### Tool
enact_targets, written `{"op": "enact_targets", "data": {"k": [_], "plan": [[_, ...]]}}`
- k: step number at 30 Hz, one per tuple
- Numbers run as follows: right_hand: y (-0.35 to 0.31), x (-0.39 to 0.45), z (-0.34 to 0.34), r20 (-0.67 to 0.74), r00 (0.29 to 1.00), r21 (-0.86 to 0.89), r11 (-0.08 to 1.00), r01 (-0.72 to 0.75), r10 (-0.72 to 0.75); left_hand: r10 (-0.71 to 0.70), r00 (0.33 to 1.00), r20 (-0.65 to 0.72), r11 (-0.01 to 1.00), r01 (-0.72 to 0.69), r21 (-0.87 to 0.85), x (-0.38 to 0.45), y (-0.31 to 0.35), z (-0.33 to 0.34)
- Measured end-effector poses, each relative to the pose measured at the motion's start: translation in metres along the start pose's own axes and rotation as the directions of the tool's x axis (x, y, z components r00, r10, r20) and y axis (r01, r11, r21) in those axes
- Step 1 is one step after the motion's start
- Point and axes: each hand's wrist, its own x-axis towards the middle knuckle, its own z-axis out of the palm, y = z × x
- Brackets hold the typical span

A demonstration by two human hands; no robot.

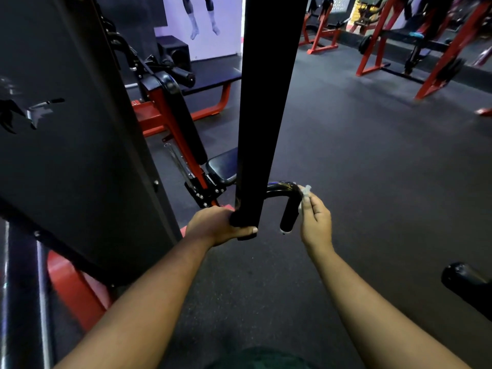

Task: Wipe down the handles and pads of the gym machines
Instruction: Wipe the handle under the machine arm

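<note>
Right hand [315, 222] presses wipe [305, 193] on black handle [290, 213]

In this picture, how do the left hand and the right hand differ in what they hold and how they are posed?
The left hand grips the lower end of the black bar, thumb across it; the right hand pinches a small white wipe. The left hand wraps around the bar, while the right hand holds its wipe against the curved handle beside it. Both are bare and reach forward to the same machine.
</note>
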Motion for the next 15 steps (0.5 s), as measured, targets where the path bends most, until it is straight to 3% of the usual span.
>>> {"op": "enact_targets", "data": {"k": [3,6,9,12,15], "plan": [[0.024,-0.002,-0.009,0.103,0.98,0.099,0.979,-0.179,0.169,0.001,1.0,0.004,1.0,-0.001,0.0,-0.001,0.003,-0.002],[0.015,0.009,-0.016,0.117,0.976,0.153,0.968,-0.201,0.184,0.001,1.0,0.03,1.0,-0.001,-0.015,-0.002,0.004,-0.004],[-0.021,0.02,-0.009,-0.011,1.0,0.164,0.986,-0.01,0.012,-0.005,1.0,0.021,1.0,0.005,0.004,-0.002,0.004,-0.004],[-0.047,0.015,0.011,0.105,0.958,-0.062,0.96,0.274,-0.266,-0.015,1.0,0.014,1.0,0.015,0.02,0.0,0.003,-0.004],[-0.03,0.011,0.015,0.109,0.92,-0.179,0.903,0.39,-0.376,-0.014,1.0,0.006,1.0,0.014,0.001,-0.001,0.003,-0.003]]}}
